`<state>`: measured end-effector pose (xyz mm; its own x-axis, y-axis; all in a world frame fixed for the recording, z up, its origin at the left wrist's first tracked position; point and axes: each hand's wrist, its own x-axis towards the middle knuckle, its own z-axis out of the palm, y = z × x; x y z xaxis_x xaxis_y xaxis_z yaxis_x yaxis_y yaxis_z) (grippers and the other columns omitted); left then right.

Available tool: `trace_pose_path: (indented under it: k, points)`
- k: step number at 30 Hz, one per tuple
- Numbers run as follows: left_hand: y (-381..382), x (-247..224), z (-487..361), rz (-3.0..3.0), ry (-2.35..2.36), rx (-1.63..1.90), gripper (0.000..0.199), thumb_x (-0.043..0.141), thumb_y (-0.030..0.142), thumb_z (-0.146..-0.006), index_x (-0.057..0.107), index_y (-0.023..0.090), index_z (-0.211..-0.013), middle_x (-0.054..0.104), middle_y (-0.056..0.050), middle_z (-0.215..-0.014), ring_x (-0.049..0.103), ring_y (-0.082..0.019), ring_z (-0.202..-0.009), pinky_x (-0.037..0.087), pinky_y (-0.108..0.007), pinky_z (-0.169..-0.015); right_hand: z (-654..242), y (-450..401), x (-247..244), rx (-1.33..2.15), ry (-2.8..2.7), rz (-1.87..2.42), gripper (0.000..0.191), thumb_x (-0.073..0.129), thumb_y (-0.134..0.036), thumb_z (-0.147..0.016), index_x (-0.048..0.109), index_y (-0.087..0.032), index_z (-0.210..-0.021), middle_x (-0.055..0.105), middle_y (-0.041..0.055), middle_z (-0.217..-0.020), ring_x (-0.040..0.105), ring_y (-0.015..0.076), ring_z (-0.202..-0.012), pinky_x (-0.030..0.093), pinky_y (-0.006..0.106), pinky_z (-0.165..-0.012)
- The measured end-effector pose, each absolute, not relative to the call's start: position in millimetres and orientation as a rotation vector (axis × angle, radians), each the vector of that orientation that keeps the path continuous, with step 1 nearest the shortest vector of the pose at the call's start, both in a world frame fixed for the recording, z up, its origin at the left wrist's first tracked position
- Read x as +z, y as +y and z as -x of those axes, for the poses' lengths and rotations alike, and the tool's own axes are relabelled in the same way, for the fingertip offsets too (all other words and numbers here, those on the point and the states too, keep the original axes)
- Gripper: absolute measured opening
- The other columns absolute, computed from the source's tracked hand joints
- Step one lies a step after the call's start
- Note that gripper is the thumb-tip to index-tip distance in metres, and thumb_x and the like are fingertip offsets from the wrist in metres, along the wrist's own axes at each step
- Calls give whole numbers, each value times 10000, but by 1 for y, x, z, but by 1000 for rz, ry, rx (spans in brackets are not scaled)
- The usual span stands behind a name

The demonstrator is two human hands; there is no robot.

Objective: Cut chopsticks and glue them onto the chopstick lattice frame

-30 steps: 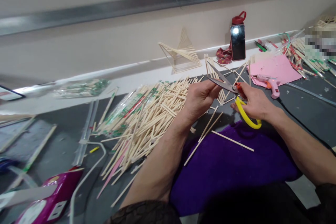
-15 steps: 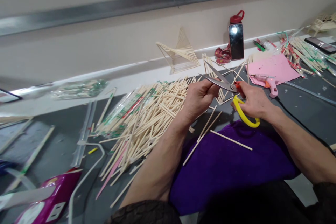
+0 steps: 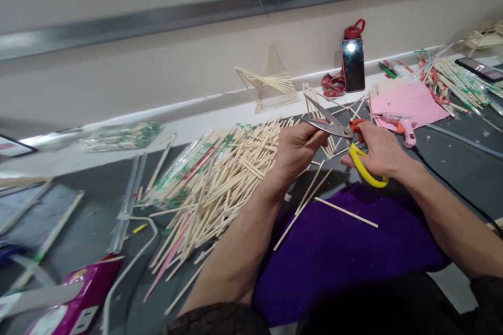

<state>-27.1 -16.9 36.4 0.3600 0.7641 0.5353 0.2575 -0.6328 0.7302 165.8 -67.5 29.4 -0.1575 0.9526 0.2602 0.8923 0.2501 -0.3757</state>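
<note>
My right hand is closed on a pair of scissors with one yellow and one orange handle loop. Their blades stand apart and point left, over my left hand. My left hand is closed, thumb against fingers, right by the lower blade; whatever it pinches is hidden. Beyond both hands stands a small frame of glued sticks, partly covered by the scissors. Below the hands, a few loose wooden sticks lie on and beside a purple cloth.
Left of my arm is a large pile of wooden chopsticks, with wrapped ones beside it. A pink glue gun with a black cord lies near pink paper. A phone leans upright against a red-capped bottle. A twisted stick model stands by the wall.
The view has shifted very slightly. Both hands stay nearly in place, and the scissors remain spread beside my left hand.
</note>
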Motion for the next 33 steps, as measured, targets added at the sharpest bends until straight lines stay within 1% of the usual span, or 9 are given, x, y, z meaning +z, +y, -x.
trace_pose_path:
  k: [2, 8, 14, 19, 24, 33]
  points:
    - [-16, 36, 28, -2114, 869, 1223, 330, 596, 312, -869, 575, 176, -569, 604, 12, -559, 561, -85, -525, 413, -193, -480, -166, -68, 30, 192, -2089, 1672, 531, 597, -571, -754, 569, -145, -1070, 634, 108, -957, 573, 244, -813, 377, 343, -674]
    - [-16, 39, 30, -2162, 774, 1184, 412, 551, 364, -919, 561, 175, -553, 570, 8, -539, 517, -81, -508, 395, -205, -479, -166, -69, 33, 255, -2083, 1609, 623, 639, -613, -708, 561, -139, -1106, 615, 101, -958, 556, 232, -795, 370, 333, -662]
    - [-16, 45, 33, -2308, 704, 1066, 441, 474, 357, -963, 549, 165, -573, 555, 13, -564, 490, -78, -524, 398, -214, -530, -167, -68, 30, 313, -2099, 1557, 609, 656, -607, -702, 551, -153, -1093, 607, 79, -937, 548, 217, -772, 361, 324, -643]
    - [-15, 43, 34, -2309, 649, 1042, 454, 454, 349, -974, 500, 162, -562, 489, 32, -547, 454, -67, -500, 366, -208, -514, -167, -68, 29, 301, -2113, 1568, 618, 646, -623, -708, 548, -149, -1093, 608, 81, -930, 546, 219, -768, 347, 323, -639]
    - [-16, 40, 34, -2305, 681, 1078, 465, 458, 369, -972, 488, 161, -556, 466, 38, -517, 423, -59, -468, 343, -202, -489, -166, -71, 34, 386, -2092, 1586, 582, 634, -615, -721, 549, -159, -1073, 609, 56, -867, 537, 204, -725, 318, 301, -611]
    - [-18, 43, 32, -2305, 709, 1114, 527, 444, 504, -954, 490, 173, -547, 504, 17, -495, 440, -76, -452, 357, -220, -468, -165, -74, 36, 399, -2082, 1643, 460, 593, -554, -748, 530, -175, -1001, 602, 32, -771, 514, 175, -642, 298, 287, -585]
